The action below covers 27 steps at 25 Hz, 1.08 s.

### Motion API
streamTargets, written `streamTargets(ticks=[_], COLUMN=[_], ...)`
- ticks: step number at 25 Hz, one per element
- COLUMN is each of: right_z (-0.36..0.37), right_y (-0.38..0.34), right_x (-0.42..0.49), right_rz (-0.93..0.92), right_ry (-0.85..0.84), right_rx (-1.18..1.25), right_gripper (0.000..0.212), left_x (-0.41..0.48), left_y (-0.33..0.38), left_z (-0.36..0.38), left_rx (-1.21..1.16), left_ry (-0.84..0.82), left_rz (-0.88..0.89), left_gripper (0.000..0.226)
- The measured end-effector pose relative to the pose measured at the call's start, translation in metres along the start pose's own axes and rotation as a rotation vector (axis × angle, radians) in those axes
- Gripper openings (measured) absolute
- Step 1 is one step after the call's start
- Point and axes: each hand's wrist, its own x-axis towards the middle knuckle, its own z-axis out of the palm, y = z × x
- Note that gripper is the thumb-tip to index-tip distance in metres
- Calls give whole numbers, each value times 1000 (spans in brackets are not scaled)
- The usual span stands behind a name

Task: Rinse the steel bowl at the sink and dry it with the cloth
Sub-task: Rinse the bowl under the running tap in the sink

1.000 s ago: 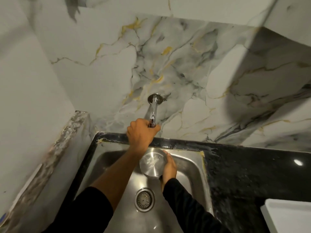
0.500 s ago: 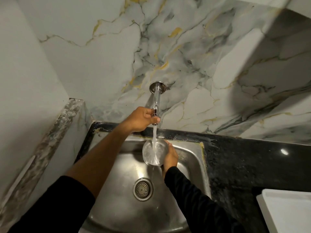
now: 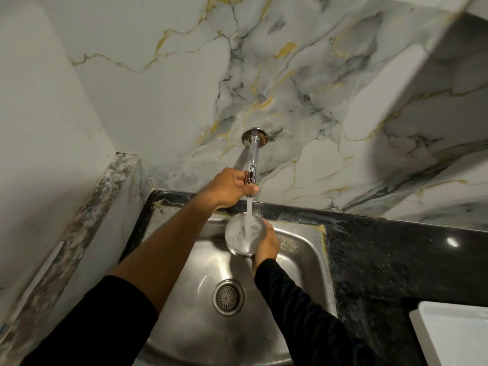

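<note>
Bowl: the steel bowl (image 3: 244, 233) is held over the sink (image 3: 301, 249), directly under the tap (image 3: 253, 165), and the water stream (image 3: 248, 215) falls into it.
Right hand: the right hand (image 3: 265, 244) has its fingers clamped on the right rim of the bowl.
Left hand: the left hand (image 3: 228, 187) has its fingers closed around the tap's end.
Progress: the rinsing is going on, I judge; the emptying, the closing of the tap and the drying are left.
Cloth: no cloth is in view.
Tabletop: the dark tabletop (image 3: 396, 260) carries a white tray (image 3: 454, 336) at the near right.
</note>
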Motion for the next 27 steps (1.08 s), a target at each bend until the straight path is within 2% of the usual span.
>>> streamTargets(ticks=[3, 9, 21, 27], right_z=[-18, -2, -12, -15], right_y=[13, 9, 13, 21], right_x=[-1, -3, -7, -14], right_rz=[10, 2, -22, 3], right_ry=[36, 51, 54, 59], right_rx=[-24, 4, 57, 58], right_gripper=[28, 29, 30, 29], left_x=[1, 1, 1, 0], left_y=[-2, -3, -5, -3], left_z=[-1, 0, 2, 1], left_rx=[-8, -10, -52, -57], left_ry=[-9, 15, 21, 0], left_rz=[4, 12, -3, -17], left_gripper=[12, 11, 24, 22])
